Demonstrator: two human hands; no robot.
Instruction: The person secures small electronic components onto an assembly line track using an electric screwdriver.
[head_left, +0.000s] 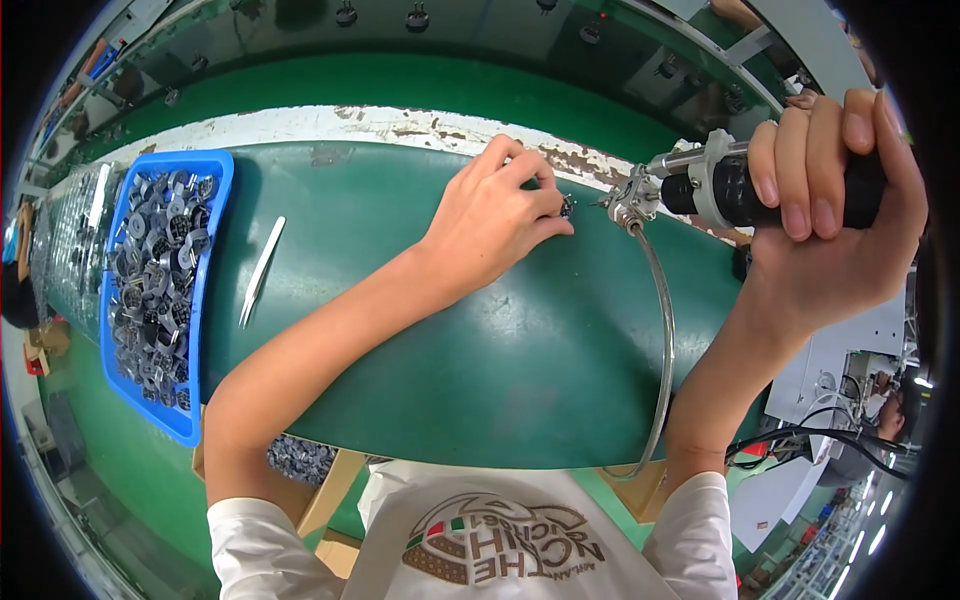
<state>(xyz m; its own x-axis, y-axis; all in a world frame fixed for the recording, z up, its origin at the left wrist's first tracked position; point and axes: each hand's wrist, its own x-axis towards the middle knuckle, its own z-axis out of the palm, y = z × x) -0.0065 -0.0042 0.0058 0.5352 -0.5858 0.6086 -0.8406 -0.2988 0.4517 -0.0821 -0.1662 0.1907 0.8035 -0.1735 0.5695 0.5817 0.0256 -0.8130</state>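
My right hand (830, 190) is wrapped round the black body of a power screwdriver (735, 185), raised on the right and lying nearly level. Its metal nose (632, 197) points left, and a clear feed hose (664, 330) hangs down from it. The fingers of my left hand (500, 215) are closed on a small dark part (567, 206) at the far side of the green work surface (480, 400). Most of that part is hidden by my fingers. A short gap separates the screwdriver's tip from it.
On the left stands a blue tray (218, 180) heaped with small round grey-and-black parts (155, 270). White tweezers (263, 270) lie between the tray and my left forearm. Beyond the table, a green conveyor belt (400, 85) carries several dark parts. Black cables (830, 432) run at the lower right.
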